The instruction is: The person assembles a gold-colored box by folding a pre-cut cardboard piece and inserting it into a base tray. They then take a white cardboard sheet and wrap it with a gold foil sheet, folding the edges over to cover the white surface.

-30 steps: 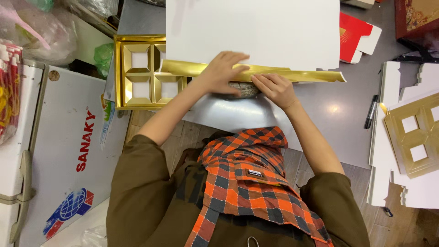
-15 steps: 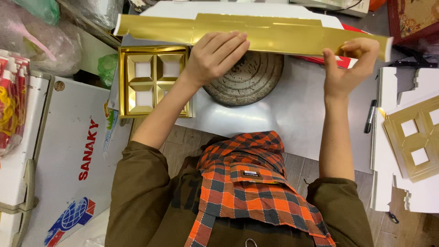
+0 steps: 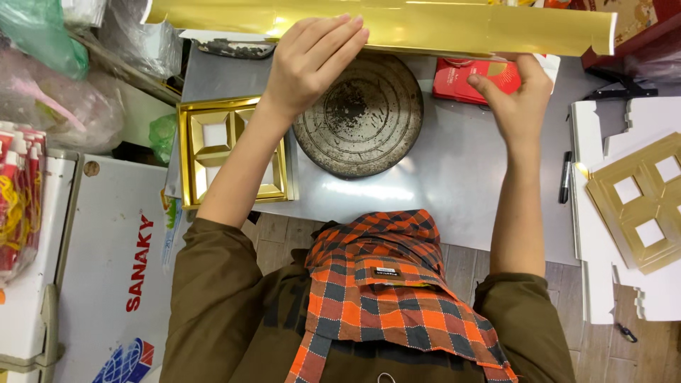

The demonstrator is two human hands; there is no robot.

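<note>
Holding a long gold card strip over the far side of the desk: left hand flat, fingers together, pressing its near edge; right hand pinching it from beneath. Best to keep both ends level and avoid creasing over the round metal disc.

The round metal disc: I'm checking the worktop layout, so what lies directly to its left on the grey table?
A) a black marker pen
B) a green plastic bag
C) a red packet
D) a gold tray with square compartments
D: the gold compartment tray sits at the table's left edge beside the round metal disc, partly under the left forearm.
</note>
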